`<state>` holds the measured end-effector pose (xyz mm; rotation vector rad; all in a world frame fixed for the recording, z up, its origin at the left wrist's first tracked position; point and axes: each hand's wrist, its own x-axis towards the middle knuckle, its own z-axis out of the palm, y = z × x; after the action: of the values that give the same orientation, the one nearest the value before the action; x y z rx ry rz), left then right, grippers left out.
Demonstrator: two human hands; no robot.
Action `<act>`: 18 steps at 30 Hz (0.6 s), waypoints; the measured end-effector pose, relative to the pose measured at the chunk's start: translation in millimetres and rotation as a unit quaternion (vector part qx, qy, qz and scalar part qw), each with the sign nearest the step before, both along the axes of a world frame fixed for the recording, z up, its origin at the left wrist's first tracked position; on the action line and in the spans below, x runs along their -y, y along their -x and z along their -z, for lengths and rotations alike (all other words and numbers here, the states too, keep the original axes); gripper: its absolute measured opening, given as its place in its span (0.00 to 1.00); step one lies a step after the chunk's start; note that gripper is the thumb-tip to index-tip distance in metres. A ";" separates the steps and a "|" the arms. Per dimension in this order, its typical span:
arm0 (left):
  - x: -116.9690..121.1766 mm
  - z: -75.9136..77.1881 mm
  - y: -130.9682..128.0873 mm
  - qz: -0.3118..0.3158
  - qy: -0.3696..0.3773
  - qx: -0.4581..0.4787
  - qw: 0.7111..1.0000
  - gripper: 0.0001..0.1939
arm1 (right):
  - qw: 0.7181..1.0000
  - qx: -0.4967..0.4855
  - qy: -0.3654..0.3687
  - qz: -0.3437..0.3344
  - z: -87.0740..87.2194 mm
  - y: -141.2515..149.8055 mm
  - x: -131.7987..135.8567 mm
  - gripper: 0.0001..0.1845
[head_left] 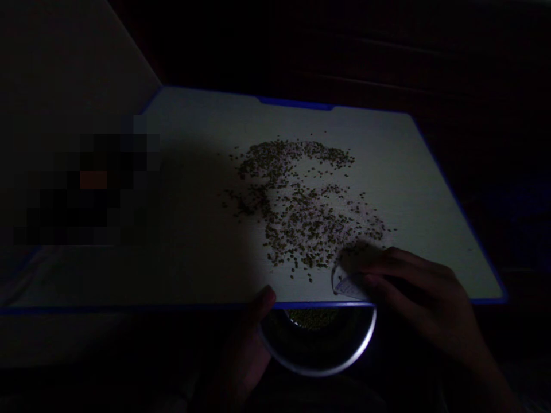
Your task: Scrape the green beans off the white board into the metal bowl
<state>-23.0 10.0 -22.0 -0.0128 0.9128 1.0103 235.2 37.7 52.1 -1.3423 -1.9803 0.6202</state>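
Observation:
Small green beans (310, 223), like mung beans, lie scattered across the white tabletop (206, 258) with its blue rim. My right hand (426, 287) pinches a thin, pale, see-through piece with a curved edge and fine markings (350, 285); its exact kind is unclear. That piece touches the tabletop at the near edge of the beans. Below the table's front edge is a round metal bowl (318, 370) with green beans in its bottom. My left hand (252, 350) grips the bowl's left side, its thumb up against the table edge. Its other fingers are mostly hidden in shadow.
The scene is very dark. A pale surface (73, 51) rises behind the table's left end. A pixelated patch covers whatever is at the left. Dark boards or slats (387, 46) run behind the table, and a dim bluish shape (520, 201) lies at the right.

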 end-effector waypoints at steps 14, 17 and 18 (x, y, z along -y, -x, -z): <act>1.4 3.9 1.0 -0.014 -0.004 -0.006 1.000 0.15 | 0.993 -0.020 -0.005 0.114 3.2 -4.5 1.7 0.04; 2.0 4.9 -0.4 -0.019 0.002 -0.003 1.000 0.16 | 0.995 -0.013 0.002 0.098 2.1 -1.4 -0.5 0.03; 2.6 5.5 -1.2 -0.020 0.003 -0.002 1.000 0.17 | 0.996 -0.011 0.004 0.087 1.4 0.1 -1.5 0.03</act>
<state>-21.9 7.4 -27.6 -0.0355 0.9221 1.0448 235.2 39.2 50.7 -1.4878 -1.8217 0.5583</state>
